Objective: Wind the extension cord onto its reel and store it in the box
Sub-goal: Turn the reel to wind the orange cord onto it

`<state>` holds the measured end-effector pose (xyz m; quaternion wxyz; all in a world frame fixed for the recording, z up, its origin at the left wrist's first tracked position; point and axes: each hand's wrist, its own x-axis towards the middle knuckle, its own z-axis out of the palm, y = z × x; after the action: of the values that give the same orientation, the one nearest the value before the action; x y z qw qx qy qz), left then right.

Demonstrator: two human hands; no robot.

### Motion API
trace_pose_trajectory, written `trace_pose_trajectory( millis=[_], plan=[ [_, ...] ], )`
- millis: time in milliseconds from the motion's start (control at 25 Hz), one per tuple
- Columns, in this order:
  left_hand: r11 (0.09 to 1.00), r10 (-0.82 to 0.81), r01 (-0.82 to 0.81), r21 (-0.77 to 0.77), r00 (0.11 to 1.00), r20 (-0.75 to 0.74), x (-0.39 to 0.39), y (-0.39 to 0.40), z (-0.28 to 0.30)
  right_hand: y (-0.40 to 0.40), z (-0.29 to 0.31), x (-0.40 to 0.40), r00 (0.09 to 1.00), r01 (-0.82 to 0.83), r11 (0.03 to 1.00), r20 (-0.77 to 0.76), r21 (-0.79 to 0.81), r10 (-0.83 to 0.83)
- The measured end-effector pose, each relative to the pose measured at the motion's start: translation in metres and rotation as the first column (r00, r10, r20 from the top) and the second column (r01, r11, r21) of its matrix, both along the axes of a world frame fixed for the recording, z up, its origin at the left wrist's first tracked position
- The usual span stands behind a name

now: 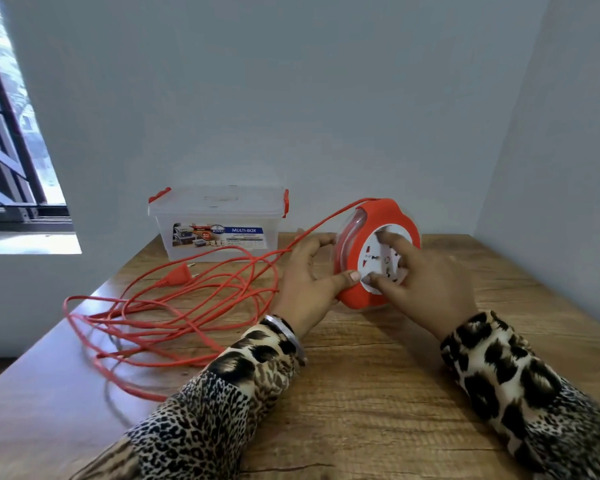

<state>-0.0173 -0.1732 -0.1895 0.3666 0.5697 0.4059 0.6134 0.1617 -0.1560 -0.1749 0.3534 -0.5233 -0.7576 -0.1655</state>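
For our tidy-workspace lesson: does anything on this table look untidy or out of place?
Yes. Most of the red cord lies in loose, overlapping loops on the left of the table, its plug lying on them, not wound onto the reel held in both hands. One loop sags past the table's left edge. The box stands shut behind.

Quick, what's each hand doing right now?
Left hand: closed on the reel, gripping its rim.
Right hand: fingers on the reel's white socket face, seemingly turning it.

I see both arms in long leopard-print sleeves [520, 386], black and brown spots on tan, with a silver bangle [288, 332] at the left wrist.
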Motion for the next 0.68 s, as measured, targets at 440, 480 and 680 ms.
trace_pose_trajectory(
  millis=[440, 480, 680],
  plan=[
    [0.998, -0.062, 0.063, 0.009, 0.991, -0.118, 0.012, -0.004, -0.002, 0.008, 0.001, 0.004, 0.75, -0.222, 0.916, -0.658, -0.334, -0.058],
    [1.0, -0.023, 0.028, 0.014, 0.967, -0.253, 0.01, -0.005, 0.002, 0.008, 0.005, 0.009, 0.786, -0.19, 0.912, -0.612, -0.364, -0.08],
    [0.913, 0.406, -0.289, 0.287, 0.689, -0.6, -0.018, -0.015, 0.032, 0.008, 0.019, 0.037, 0.906, 0.045, 0.881, -0.352, -0.472, -0.235]
  ],
)
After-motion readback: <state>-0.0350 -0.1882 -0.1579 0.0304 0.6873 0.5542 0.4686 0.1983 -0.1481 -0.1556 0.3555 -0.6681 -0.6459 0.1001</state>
